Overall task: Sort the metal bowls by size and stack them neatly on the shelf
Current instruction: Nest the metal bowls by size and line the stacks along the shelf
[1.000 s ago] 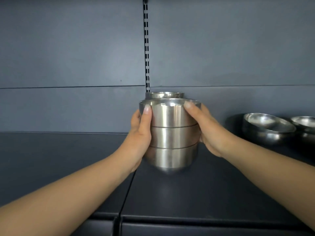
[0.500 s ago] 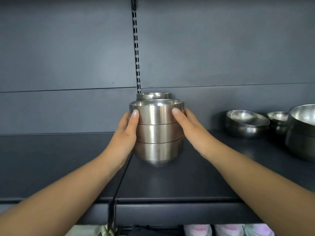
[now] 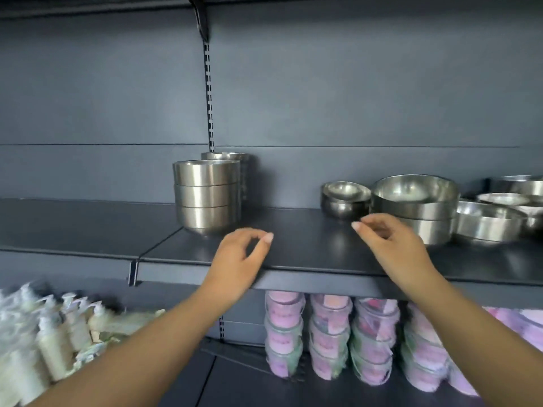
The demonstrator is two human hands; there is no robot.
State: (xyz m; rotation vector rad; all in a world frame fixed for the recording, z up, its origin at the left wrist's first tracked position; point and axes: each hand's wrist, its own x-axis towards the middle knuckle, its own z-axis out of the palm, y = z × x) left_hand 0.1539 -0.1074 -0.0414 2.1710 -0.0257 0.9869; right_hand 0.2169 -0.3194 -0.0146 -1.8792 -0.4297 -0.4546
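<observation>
**Both hands empty above the shelf**

The stack of 3 bowls (image 3: 205, 195) stands on the shelf (image 3: 308, 248), up-left of the left hand (image 3: 239, 259). Right hand (image 3: 393, 245) hovers just before the larger bowls (image 3: 414, 201) (fingers of both loosely curled, holding nothing).

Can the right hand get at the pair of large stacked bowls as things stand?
Probably yes: the right hand is empty, fingers loosely curled, right in front of the large stacked bowls, with only bare shelf between them.

On the shelf (image 3: 308, 248), a stack of three bowls (image 3: 205, 195) stands left, another stack (image 3: 232, 157) behind it, and wider bowls (image 3: 414, 207) sit well right.
</observation>
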